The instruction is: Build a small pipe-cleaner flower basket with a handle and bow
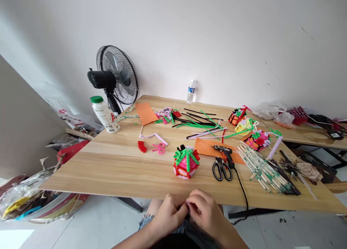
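Observation:
Just off the table's front edge, above the lap, my left hand (pixel 173 210) and my right hand (pixel 204 209) meet with fingers pinched together. Whatever lies between the fingertips is too small and hidden to name. Nearest to them on the table sits a round pipe-cleaner basket (pixel 186 163) in pink, red and green, apart from both hands. To its right lie black-handled scissors (pixel 222 168) and a black glue gun (pixel 227 153), the gun resting partly on an orange sheet (pixel 204 147). A pink pipe-cleaner bow (pixel 158 148) and a red coiled piece (pixel 142 146) lie to the left.
Loose black, green and lilac pipe cleaners (pixel 199 123) spread across the wooden table (pixel 114 166). Bundled sticks (pixel 260 166) and more small baskets (pixel 255 138) are at right. A white bottle (pixel 105 115), fan (pixel 118 75) and water bottle (pixel 191 91) stand behind. The glue-gun cord (pixel 242 189) hangs over the front edge.

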The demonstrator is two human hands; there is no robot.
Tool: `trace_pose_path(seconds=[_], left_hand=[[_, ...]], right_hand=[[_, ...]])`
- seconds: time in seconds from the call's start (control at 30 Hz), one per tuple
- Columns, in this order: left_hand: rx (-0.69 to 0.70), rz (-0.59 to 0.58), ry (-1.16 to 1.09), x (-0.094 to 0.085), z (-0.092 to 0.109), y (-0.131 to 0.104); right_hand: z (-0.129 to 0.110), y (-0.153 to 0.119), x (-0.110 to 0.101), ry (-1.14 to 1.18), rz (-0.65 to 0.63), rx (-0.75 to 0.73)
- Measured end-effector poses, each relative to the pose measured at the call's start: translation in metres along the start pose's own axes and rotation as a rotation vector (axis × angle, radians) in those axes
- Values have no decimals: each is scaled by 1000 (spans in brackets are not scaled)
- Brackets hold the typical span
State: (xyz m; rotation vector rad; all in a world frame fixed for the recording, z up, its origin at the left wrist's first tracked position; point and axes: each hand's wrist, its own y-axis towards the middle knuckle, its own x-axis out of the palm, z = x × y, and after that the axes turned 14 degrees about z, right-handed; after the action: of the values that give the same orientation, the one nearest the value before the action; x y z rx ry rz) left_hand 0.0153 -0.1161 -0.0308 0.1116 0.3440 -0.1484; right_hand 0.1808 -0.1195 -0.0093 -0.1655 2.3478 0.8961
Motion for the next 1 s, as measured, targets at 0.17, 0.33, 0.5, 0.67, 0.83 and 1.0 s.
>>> trace_pose_path(seconds=[0.17,0.33,0.5,0.67,0.83,1.0], left_hand=[[-247,-59,-188,3,0,-2],[-195,-15,-303,2,11,0],[-269,-87,-407,-2,17,6],[-246,70,-351,-9,19,12],[-154,111,-292,-11,22,11],[-225,-61,-341,-8,21,7]], right_hand=[[0,0,4,-155,48,-110],[1,12,3,71,200,63],[-2,17,2,199,305,257],[-4,12,-1,432,197,510],[-5,10,0,488,115,722],[-5,10,3,384,192,623]])
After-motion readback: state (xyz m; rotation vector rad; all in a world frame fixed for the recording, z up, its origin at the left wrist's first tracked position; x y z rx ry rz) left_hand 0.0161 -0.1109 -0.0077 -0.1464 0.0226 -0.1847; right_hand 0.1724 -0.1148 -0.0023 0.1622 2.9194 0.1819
